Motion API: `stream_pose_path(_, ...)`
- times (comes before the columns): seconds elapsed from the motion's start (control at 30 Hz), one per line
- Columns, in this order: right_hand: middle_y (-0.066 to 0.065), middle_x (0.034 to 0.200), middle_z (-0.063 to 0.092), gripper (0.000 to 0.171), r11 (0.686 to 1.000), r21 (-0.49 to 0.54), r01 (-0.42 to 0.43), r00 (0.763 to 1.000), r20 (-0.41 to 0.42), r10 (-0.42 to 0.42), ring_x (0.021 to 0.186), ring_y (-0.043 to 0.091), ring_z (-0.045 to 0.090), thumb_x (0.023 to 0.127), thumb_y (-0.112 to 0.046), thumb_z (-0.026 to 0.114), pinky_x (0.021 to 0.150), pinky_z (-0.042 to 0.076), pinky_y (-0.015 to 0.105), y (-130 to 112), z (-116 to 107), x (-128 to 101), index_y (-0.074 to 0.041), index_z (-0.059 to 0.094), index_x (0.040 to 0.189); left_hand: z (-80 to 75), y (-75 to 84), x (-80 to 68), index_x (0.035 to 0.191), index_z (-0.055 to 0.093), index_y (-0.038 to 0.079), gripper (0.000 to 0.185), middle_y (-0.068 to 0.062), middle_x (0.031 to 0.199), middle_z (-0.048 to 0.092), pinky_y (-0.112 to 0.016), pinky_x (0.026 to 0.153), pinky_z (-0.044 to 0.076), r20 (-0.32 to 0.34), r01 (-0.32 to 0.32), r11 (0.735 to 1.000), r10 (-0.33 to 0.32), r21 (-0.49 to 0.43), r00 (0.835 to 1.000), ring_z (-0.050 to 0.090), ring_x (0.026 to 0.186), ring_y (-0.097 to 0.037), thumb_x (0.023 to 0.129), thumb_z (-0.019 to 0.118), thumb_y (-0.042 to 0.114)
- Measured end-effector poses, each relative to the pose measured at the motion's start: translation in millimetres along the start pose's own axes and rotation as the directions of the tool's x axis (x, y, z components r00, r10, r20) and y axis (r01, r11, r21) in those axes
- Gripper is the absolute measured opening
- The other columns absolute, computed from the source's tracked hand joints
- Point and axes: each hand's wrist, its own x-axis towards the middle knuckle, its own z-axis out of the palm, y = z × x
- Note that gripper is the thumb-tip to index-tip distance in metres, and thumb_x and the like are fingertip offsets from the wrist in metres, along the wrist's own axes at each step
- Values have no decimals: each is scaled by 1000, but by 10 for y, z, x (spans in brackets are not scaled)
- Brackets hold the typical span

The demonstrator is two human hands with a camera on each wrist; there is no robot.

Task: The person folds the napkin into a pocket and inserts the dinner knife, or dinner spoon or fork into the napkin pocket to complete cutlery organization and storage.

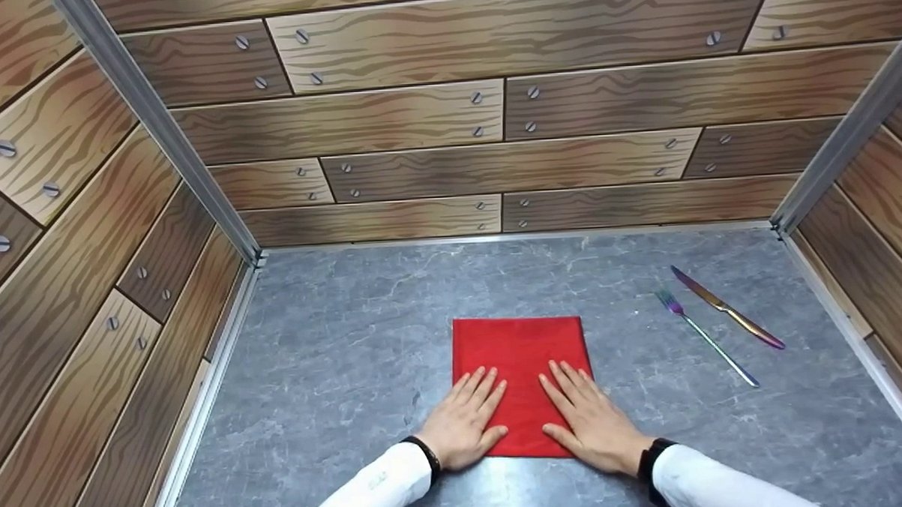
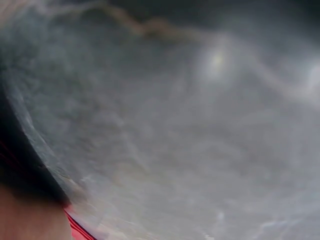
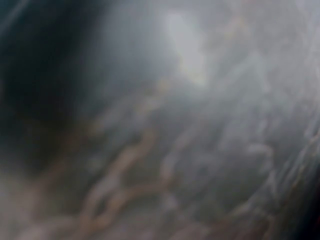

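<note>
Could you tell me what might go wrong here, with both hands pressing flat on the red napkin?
The red napkin could slide or bunch on the smooth grey tabletop under the left hand and right hand. A sweep to the right might knock the fork lying nearby.

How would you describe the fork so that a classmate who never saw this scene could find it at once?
Start at the grey table and find the red napkin under both hands. To its right lie two slim utensils side by side, apart from the cloth. The fork is the one nearer the napkin, with prongs at its far end, while the knife beside it has a smooth blade.
</note>
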Motion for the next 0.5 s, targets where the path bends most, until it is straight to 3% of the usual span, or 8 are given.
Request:
stream_pose_path(0.17,13,173,18,75,1000,-9,-16,1000,13,16,160,34,17,105,-57,43,125,-19,18,-19,-26,16,-15,26,164,-69,-7,16,165,24,16,71,-8,173,20,-43,132,19,31,8,998,-6,-60,999,18,161,-29,108,26,58)
stream_pose_path(0.27,13,172,21,73,999,7,-42,999,-5,42,160,33,18,105,-55,46,127,-14,21,-82,-86,14,-14,30,163,-157,-25,52,164,29,17,70,-8,172,25,-44,131,22,41,12,995,-8,-100,999,23,160,-29,108,26,59)
stream_pose_path(0.4,13,169,30,68,996,22,-87,996,-28,87,159,33,23,105,-49,52,133,8,41,-252,-222,-49,-9,39,159,-260,-82,107,161,36,17,65,-7,169,34,-46,130,26,8,25,994,-24,-108,1000,32,157,-28,109,29,55)
stream_pose_path(0.5,17,159,47,61,992,18,-124,992,-8,124,152,38,37,103,-44,57,125,28,56,-395,-324,-171,-4,52,149,-292,-156,176,160,39,15,64,-7,167,37,-47,129,27,-22,43,995,-45,-90,999,34,156,-28,109,32,53)
